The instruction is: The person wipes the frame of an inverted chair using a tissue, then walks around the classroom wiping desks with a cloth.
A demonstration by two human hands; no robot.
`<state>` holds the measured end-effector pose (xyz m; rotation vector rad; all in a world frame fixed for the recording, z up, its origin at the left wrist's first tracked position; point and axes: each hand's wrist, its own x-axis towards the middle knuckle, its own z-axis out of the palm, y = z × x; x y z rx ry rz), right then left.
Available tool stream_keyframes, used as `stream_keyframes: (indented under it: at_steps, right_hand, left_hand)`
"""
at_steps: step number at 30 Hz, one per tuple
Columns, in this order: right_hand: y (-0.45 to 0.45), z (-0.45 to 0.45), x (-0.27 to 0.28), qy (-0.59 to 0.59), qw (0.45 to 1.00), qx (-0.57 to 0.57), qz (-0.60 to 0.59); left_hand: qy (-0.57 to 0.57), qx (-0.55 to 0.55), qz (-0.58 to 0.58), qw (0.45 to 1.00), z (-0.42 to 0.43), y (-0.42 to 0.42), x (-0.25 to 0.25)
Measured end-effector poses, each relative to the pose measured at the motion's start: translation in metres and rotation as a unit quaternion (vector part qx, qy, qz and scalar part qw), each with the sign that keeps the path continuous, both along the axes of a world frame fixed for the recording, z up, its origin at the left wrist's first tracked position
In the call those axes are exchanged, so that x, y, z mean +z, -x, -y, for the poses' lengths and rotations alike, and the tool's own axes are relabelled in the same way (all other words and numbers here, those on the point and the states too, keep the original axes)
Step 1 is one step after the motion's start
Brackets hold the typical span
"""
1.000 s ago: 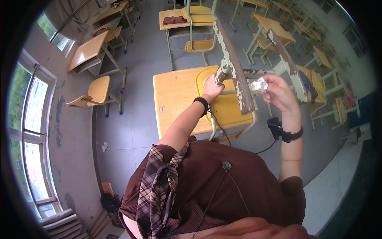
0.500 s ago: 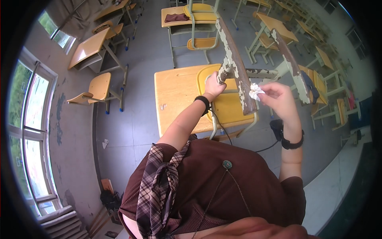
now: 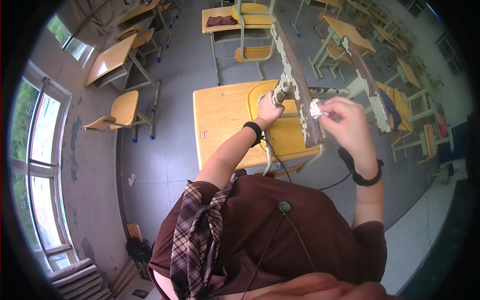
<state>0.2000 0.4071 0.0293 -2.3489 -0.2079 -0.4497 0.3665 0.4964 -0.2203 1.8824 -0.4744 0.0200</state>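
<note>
My left hand [image 3: 270, 108] is wrapped round a metal bar of an upturned chair frame [image 3: 296, 85], whose brown and pale paint is flaking. Between the pinched fingers of my right hand [image 3: 345, 120] is a crumpled white wad [image 3: 316, 108], close against the right side of the flaking bar; whether it touches is hard to tell. A yellow chair seat [image 3: 285, 135] lies on the wooden desk [image 3: 217, 135] below my left hand. A second flaking leg [image 3: 365, 80] rises to the right of my right hand.
Another desk [image 3: 215, 26] ahead bears a dark red cloth [image 3: 221, 21] and a yellow chair. A wooden chair [image 3: 125, 110] stands by the left wall. More desks and chairs fill the right side. A black cable [image 3: 280, 162] hangs near my left wrist.
My right hand has turned, and the white wad has shifted slightly left and up beside the bar. My left hand keeps its hold on the frame.
</note>
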Motion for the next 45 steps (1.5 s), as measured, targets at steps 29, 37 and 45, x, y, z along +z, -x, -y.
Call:
stream_keyframes:
  at_steps: [29, 37, 45]
  right_hand:
    - [-0.207, 0.023, 0.012, 0.135, 0.986, -0.074, -0.072]
    - [-0.231, 0.027, 0.011, 0.186, 0.979, -0.068, -0.056]
    - [-0.222, 0.027, 0.015, 0.262, 0.965, -0.001, -0.009]
  left_hand:
    - [-0.022, -0.011, 0.004, 1.000, -0.006, 0.003, 0.011]
    - [-0.031, -0.012, 0.022, 0.999, -0.005, 0.001, 0.009]
    - [0.003, -0.008, 0.019, 1.000, -0.005, 0.004, 0.015]
